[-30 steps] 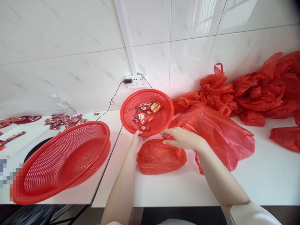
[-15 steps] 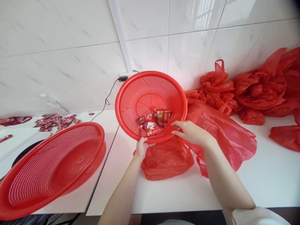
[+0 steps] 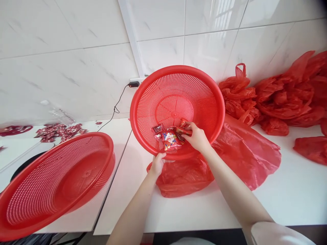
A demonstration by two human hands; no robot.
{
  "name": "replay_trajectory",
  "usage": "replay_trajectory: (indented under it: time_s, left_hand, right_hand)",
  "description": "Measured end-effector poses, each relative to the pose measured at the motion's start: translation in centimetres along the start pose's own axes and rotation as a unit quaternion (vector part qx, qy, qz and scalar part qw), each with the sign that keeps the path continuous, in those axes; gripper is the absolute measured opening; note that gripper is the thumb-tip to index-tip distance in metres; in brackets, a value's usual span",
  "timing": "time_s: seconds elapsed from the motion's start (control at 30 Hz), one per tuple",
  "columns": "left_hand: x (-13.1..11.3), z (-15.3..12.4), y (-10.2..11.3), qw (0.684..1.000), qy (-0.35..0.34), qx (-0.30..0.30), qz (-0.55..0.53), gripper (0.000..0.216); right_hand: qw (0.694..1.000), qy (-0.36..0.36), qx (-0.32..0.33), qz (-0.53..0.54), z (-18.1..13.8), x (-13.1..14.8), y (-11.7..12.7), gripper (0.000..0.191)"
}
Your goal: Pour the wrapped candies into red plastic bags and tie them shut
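Note:
My left hand (image 3: pixel 157 164) is closed on the near rim of a red plastic colander basket (image 3: pixel 176 69), which is tilted so its inside faces me. Low inside the basket lie several small wrapped snack packets, among them a red printed packet (image 3: pixel 170 139) and a dark red one (image 3: pixel 157 128). My right hand (image 3: pixel 198 137) reaches into the basket, thumb and fingers closed on a brown-and-red snack packet (image 3: pixel 183 131). Under the basket's near rim, an open red plastic bag (image 3: pixel 184 180) lies on the white table.
A second red colander basket (image 3: pixel 84 173) leans at the left. Behind it lies a pile of small red packets (image 3: pixel 60 132). Crumpled red plastic bags (image 3: pixel 286 97) are heaped at the right, with a flatter red bag (image 3: pixel 251 153) before them. A black plug (image 3: pixel 134 84) with a cable is by the wall.
The basket has come nearer and shifted right, its inside facing me more. My right hand has moved left into it and closed on the brown-and-red packet. My left hand still grips the rim.

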State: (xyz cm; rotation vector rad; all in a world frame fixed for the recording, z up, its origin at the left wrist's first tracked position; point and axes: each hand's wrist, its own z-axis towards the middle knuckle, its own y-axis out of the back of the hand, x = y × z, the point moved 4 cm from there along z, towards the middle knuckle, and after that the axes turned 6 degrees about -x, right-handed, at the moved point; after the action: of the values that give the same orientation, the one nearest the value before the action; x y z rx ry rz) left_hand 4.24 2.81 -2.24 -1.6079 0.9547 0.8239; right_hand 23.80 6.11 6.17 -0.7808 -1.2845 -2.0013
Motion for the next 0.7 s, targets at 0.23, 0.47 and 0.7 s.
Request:
replay_trajectory:
  time_s: [0.23, 0.47, 0.7]
  left_hand:
    - [-0.4, 0.1, 0.1, 1.000, -0.007, -0.003, 0.006, 0.036]
    - [-1.3, 1.7, 1.8, 0.998, -0.038, -0.054, -0.012, 0.045]
    - [-1.8, 2.2, 2.5, 0.996, -0.054, -0.056, -0.045, 0.045]
  right_hand:
    - [0.995, -0.019, -0.019, 0.098, 0.5, -0.5, 2.0, 0.038]
    - [0.968, -0.025, 0.045, 0.247, 0.5, -0.4, 2.9, 0.036]
    - [0.943, 0.058, 0.288, 0.157, -1.6, 1.8, 2.6, 0.024]
